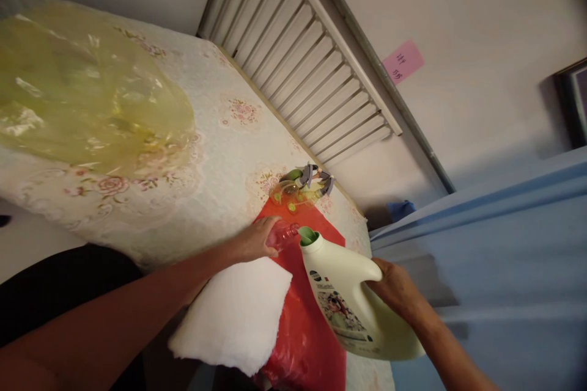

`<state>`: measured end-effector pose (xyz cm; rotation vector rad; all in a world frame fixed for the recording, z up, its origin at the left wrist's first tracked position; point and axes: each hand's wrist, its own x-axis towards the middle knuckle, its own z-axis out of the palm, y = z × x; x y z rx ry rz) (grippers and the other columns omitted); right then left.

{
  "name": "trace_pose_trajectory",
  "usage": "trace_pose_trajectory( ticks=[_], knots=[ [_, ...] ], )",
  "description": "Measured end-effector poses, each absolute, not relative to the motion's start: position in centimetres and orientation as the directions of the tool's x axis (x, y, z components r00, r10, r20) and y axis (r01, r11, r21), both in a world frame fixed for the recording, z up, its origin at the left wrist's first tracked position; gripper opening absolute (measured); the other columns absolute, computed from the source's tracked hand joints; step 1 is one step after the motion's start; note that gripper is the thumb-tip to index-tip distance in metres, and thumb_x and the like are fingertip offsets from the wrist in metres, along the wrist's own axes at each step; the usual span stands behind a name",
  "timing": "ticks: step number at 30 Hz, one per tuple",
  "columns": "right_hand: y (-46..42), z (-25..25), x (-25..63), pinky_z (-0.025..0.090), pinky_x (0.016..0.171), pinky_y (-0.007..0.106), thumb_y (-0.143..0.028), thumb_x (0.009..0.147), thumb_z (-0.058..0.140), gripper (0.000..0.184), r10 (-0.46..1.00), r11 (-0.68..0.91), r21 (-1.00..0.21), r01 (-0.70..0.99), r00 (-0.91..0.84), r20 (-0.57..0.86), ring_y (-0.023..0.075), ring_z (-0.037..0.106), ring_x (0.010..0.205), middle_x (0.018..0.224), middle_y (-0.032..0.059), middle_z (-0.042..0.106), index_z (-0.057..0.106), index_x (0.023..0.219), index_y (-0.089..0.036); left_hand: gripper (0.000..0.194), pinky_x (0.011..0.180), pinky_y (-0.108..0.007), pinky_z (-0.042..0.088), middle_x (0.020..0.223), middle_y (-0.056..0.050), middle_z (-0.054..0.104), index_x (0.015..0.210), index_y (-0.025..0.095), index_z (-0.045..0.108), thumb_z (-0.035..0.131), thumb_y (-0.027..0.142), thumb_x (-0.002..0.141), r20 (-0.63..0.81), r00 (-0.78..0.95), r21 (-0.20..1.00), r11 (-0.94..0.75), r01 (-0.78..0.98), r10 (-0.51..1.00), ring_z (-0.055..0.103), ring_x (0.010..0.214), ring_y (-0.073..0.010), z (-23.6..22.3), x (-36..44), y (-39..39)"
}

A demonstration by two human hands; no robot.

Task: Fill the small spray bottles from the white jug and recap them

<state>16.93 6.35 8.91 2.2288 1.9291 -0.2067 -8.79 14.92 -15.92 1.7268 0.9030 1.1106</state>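
Observation:
My right hand (389,284) grips the handle of a large pale-green detergent jug (353,299), its uncapped green spout tipped toward the left. My left hand (261,238) is wrapped round a small clear bottle (285,234), whose neck points at the spout. Spout and bottle mouth are very close; whether they touch I cannot tell. Both are over a red plastic sheet (321,226). Just beyond, several clear spray bottles (300,192) with grey trigger heads lie on the flowered tablecloth (215,195). A folded white cloth (233,317) is below my left hand.
A big yellow plastic bag (96,91) lies on the left of the table. Along the far edge runs a white radiator (302,43), with a pink note (403,62) above it. A blue curtain (495,275) hangs at the right.

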Motion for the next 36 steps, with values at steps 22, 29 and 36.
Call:
trace_pose_trajectory(
  ticks=[22, 29, 36],
  knots=[
    [6.37, 9.19, 16.39, 0.044, 0.06, 0.022, -0.024, 0.076, 0.052, 0.014, 0.955, -0.162, 0.068, 0.984, 0.174, -0.241, 0.0212, 0.069, 0.078, 0.074, 0.0025, 0.074, 0.064, 0.075, -0.018, 0.08, 0.103, -0.047, 0.044, 0.131, -0.01, 0.054, 0.134, 0.025, 0.041, 0.074, 0.023, 0.061, 0.302, 0.338, 0.924, -0.361, 0.125, 0.891, 0.05, 0.123, -0.0351, -15.92, -8.76, 14.82],
    [6.42, 9.11, 16.87, 0.044, 0.06, 0.022, -0.025, 0.077, 0.053, 0.014, 0.961, -0.139, 0.064, 0.988, 0.15, -0.231, 0.0204, 0.069, 0.079, 0.076, 0.0024, 0.075, 0.065, 0.076, -0.019, 0.081, 0.104, -0.048, 0.043, 0.134, -0.01, 0.053, 0.135, 0.027, 0.041, 0.076, 0.027, 0.062, 0.301, 0.338, 0.932, -0.35, 0.094, 0.892, 0.05, 0.124, -0.0356, -16.0, -8.8, 14.83],
    [6.39, 9.36, 16.5, 0.044, 0.06, 0.022, -0.023, 0.077, 0.053, 0.012, 0.962, -0.14, 0.054, 0.989, 0.149, -0.229, 0.0207, 0.069, 0.078, 0.076, 0.0031, 0.074, 0.064, 0.075, -0.018, 0.081, 0.106, -0.048, 0.041, 0.135, -0.011, 0.052, 0.136, 0.025, 0.039, 0.076, 0.03, 0.063, 0.283, 0.345, 0.934, -0.339, 0.113, 0.895, 0.049, 0.127, -0.0358, -15.94, -8.8, 14.81]
  ],
)
